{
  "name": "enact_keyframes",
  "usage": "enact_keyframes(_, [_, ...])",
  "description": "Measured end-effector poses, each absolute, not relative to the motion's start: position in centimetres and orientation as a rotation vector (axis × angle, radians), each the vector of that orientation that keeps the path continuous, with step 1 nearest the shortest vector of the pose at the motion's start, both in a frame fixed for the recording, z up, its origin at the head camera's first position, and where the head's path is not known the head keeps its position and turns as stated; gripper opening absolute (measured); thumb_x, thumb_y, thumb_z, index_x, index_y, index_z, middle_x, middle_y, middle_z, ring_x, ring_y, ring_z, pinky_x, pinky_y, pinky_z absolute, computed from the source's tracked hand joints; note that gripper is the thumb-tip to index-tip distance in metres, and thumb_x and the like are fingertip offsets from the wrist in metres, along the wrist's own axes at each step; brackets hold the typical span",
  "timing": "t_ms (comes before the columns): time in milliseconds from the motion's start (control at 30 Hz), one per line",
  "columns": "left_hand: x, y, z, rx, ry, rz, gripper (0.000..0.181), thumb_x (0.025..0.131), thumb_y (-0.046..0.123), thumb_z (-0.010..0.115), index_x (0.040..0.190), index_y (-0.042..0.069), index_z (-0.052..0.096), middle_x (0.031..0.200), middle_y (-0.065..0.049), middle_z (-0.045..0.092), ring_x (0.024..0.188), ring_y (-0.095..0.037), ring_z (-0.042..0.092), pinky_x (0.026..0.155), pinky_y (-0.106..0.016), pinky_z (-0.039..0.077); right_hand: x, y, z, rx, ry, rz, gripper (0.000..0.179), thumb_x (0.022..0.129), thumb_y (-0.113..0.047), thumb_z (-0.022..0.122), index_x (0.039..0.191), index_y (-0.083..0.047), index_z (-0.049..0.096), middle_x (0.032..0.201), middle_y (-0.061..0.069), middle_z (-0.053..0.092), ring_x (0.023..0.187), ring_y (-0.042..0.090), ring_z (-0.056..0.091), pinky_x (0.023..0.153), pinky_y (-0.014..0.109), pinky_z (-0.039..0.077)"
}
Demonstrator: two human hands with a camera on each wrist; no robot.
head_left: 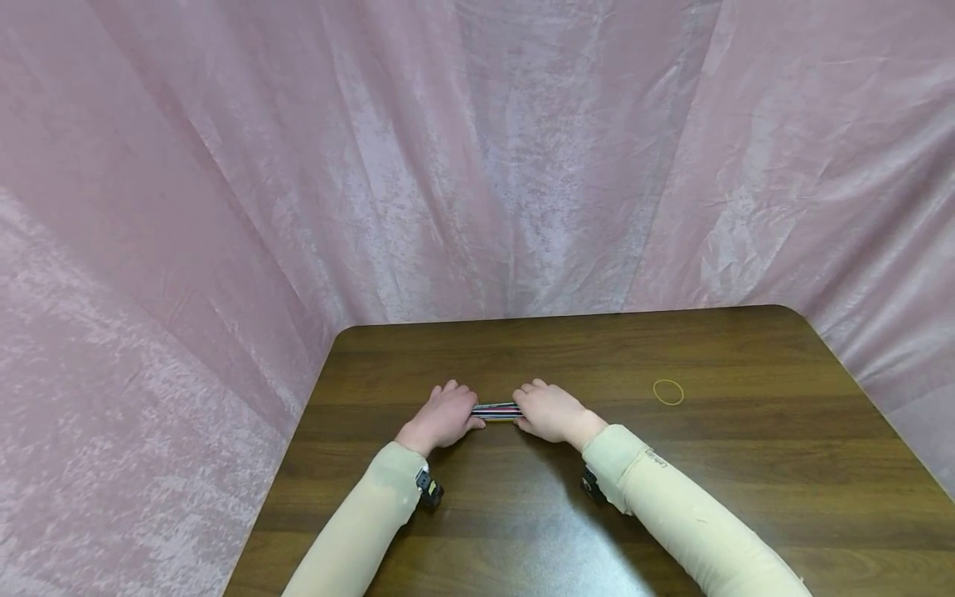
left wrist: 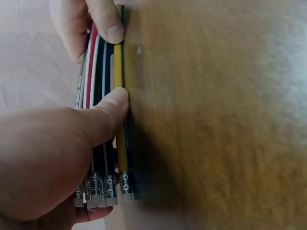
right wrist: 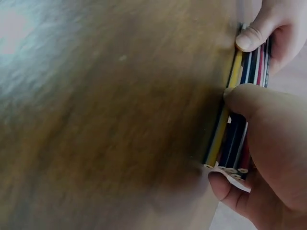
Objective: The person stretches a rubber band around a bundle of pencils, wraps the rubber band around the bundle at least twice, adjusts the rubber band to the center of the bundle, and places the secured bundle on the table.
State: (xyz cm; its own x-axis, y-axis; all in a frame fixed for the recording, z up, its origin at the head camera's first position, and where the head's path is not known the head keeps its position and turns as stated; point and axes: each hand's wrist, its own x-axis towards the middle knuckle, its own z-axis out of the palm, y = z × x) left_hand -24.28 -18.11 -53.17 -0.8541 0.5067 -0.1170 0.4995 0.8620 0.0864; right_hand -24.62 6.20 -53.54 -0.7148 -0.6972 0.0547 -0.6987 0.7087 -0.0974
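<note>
A bundle of pencils (head_left: 497, 411) lies crosswise between my two hands, low over the table, in yellow, black, red, white and dark blue. My left hand (head_left: 448, 414) grips its left end, thumb (left wrist: 116, 99) on the near side. Metal ferrules and pale erasers stick out past that hand in the left wrist view. At the other end my right hand (head_left: 553, 412) grips the bundle, its thumb near the yellow pencil (right wrist: 222, 129). Flat unsharpened ends show there in the right wrist view. The fingers behind the bundle are partly hidden.
A thin yellow rubber band (head_left: 668, 392) lies on the brown wooden table (head_left: 746, 464), to the right of my right hand. Pink curtains (head_left: 522, 166) hang behind the table's far edge and along its sides.
</note>
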Motion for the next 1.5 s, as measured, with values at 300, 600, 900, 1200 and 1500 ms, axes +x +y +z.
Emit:
enact_keyframes(300, [-24.0,-18.0,-53.5,0.83,2.945,0.087,0.025,0.103,0.038,0.072,0.096,0.015,0.065,0.093,0.001,0.064,0.093,-0.023,0.053,0.083,-0.041,0.041,-24.2,6.0,-53.7,1.146,-2.868,0.111,0.024,0.101,-0.029,0.075,0.106,-0.007,0.066,0.103,0.008,0.068,0.097,0.03,0.062,0.081,0.046,0.055])
enact_keyframes(600, [-23.8,-17.4,-53.7,0.923,3.075,0.022,0.019,0.105,0.025,0.072,0.115,0.011,0.063,0.101,-0.003,0.071,0.095,-0.024,0.064,0.082,-0.042,0.046,-24.1,5.9,-53.5,1.012,-2.863,0.17,0.02,0.105,-0.024,0.071,0.102,-0.009,0.059,0.095,0.007,0.072,0.09,0.03,0.066,0.075,0.045,0.053])
enact_keyframes(900, [-23.4,-17.0,-53.9,0.911,3.17,-0.116,0.011,0.11,0.013,0.06,0.12,0.009,0.06,0.107,-0.007,0.065,0.097,-0.027,0.062,0.079,-0.042,0.046,-24.3,5.6,-53.5,0.976,-2.849,0.24,0.015,0.106,-0.023,0.069,0.109,-0.01,0.063,0.101,0.008,0.069,0.094,0.03,0.063,0.076,0.047,0.052])
enact_keyframes(1200, [-22.8,-16.1,-53.6,0.837,3.221,-0.163,0.006,0.111,0.01,0.053,0.115,0.006,0.057,0.103,-0.011,0.061,0.095,-0.029,0.057,0.078,-0.043,0.041,-24.1,5.6,-53.5,0.934,-2.855,0.291,0.022,0.105,-0.024,0.071,0.12,-0.009,0.066,0.107,0.006,0.066,0.101,0.029,0.063,0.08,0.048,0.052])
enact_keyframes(1500, [-23.0,-16.1,-53.8,0.845,3.255,-0.209,0.006,0.112,0.01,0.051,0.112,0.005,0.055,0.103,-0.01,0.057,0.095,-0.029,0.054,0.078,-0.043,0.039,-24.1,6.0,-53.9,0.872,-2.855,0.267,0.023,0.105,-0.024,0.071,0.122,-0.009,0.066,0.111,0.007,0.065,0.102,0.029,0.061,0.08,0.049,0.051])
